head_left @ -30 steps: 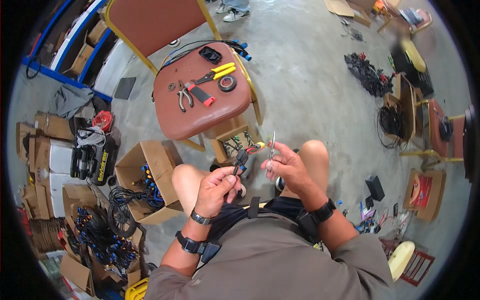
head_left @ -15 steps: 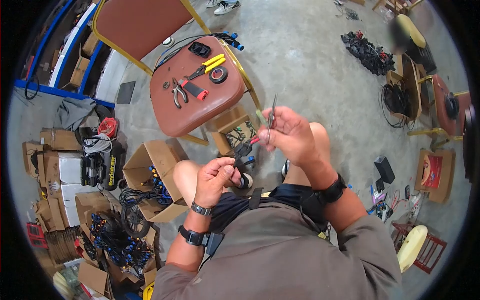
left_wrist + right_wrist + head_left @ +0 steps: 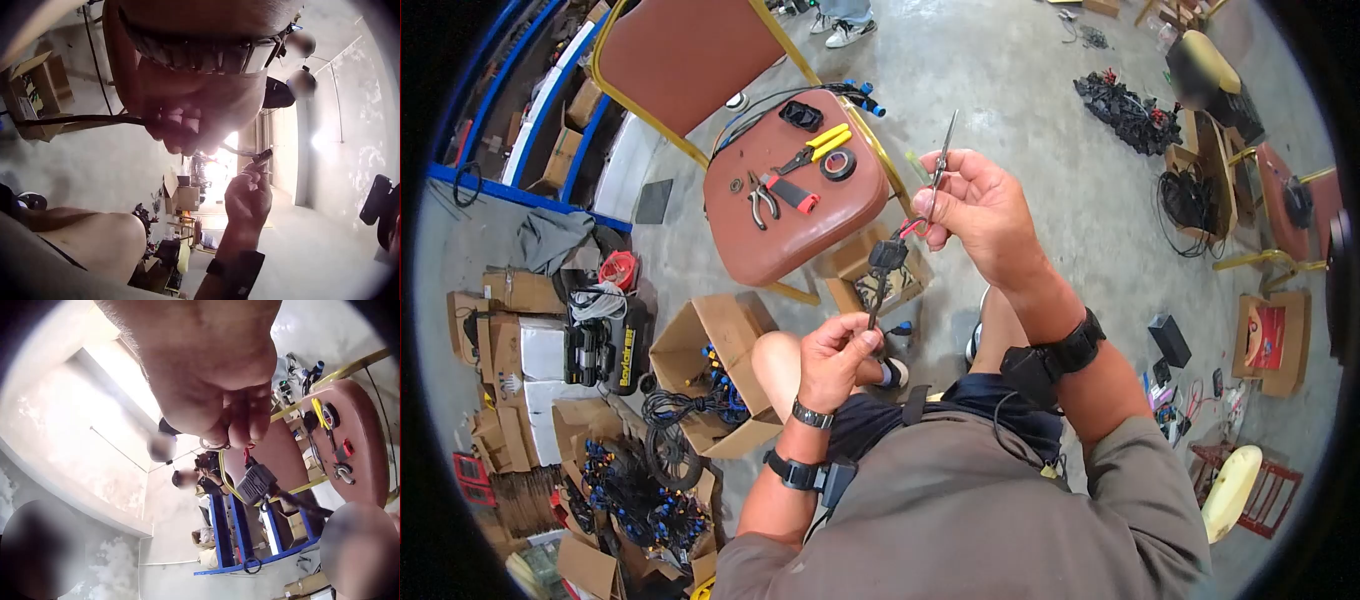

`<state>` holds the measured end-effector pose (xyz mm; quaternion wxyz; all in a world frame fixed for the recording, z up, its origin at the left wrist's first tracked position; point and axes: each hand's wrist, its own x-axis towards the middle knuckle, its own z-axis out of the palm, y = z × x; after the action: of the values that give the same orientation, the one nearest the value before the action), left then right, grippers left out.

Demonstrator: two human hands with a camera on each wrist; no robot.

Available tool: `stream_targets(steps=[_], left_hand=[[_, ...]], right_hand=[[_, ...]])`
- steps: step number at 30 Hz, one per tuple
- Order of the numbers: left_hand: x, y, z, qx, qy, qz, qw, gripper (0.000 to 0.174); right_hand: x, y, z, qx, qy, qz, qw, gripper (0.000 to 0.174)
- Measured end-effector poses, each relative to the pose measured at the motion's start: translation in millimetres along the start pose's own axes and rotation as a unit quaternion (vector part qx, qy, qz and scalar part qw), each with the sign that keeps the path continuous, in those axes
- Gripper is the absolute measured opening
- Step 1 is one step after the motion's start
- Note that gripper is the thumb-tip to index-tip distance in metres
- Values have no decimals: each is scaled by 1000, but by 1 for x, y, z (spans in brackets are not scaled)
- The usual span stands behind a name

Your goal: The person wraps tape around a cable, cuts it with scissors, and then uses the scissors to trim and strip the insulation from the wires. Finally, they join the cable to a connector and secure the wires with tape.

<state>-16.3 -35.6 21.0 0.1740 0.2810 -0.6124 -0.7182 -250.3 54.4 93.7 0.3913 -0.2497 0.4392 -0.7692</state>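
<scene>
My left hand (image 3: 835, 360) pinches a black cable (image 3: 874, 308) between thumb and fingers. Along the cable, toward the other hand, is a black ribbed block (image 3: 888, 254), also close up in the right wrist view as a dark block (image 3: 256, 484). Short red wires (image 3: 913, 227) run from the block to the fingertips of my right hand (image 3: 980, 210), which pinches them. That same hand grips slim metal scissors (image 3: 945, 150), points upward. A pale green piece (image 3: 917, 165) shows beside the scissors. The left wrist view has the cable (image 3: 87, 119) passing into my left fist.
Ahead is a brown chair (image 3: 770, 245) bearing pliers (image 3: 761, 200), yellow-handled wire strippers (image 3: 818, 146) and black tape (image 3: 837, 164). Under its front edge sits a small carton (image 3: 845, 295) of parts. An open box (image 3: 690, 350) of cables stands by the left knee.
My right hand has moved forward and up with the scissors, and now holds the red wires it was apart from earlier. The black block has risen with them; my left hand keeps the cable.
</scene>
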Motion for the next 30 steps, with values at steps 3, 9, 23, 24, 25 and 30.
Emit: stream_targets(steps=[3, 9, 23, 24, 25, 30], left_hand=[[-4, 11, 3, -65, -59, -41, 995, 16], [-8, 28, 5, -101, -14, -27, 994, 15], [-15, 28, -8, -87, 42, -55, 994, 12], [-15, 29, -8, -92, 38, -67, 993, 12], [-14, 31, -8, -92, 36, -66, 993, 12], [-15, 41, -7, -68, 3, -89, 994, 13]], right_hand=[[12, 9, -10, -2, 6, -3, 1000, 33], [18, 28, -27, -73, 50, 38, 995, 37], [-43, 76, -55, -125, 45, 1, 991, 36], [-44, 76, -52, -141, 36, -14, 989, 35], [-44, 66, -44, -142, 37, -16, 989, 35], [-31, 37, -19, -393, -73, -195, 896, 30]])
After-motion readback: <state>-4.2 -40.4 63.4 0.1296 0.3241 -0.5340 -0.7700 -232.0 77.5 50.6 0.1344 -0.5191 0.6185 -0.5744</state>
